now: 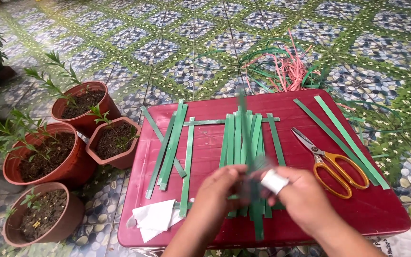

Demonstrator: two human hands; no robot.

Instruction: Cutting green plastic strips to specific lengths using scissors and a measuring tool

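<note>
Both my hands meet over the near middle of a dark red table (386, 209). My left hand (217, 192) and my right hand (298, 192) together pinch a green strip (244, 128) that stands upright and is blurred by motion. A white bandage wraps one finger of my right hand. Beneath them lies a bundle of green strips (243, 138) side by side, crossed by one horizontal strip near the far end. More loose green strips (172, 145) lie to the left.
Orange-handled scissors (331, 164) lie right of the bundle, beside two long green strips (346, 138). White paper (155, 216) sits at the table's near left corner. Pink and green strips (286, 69) are piled on the tiled floor behind. Several potted plants (55, 152) stand left.
</note>
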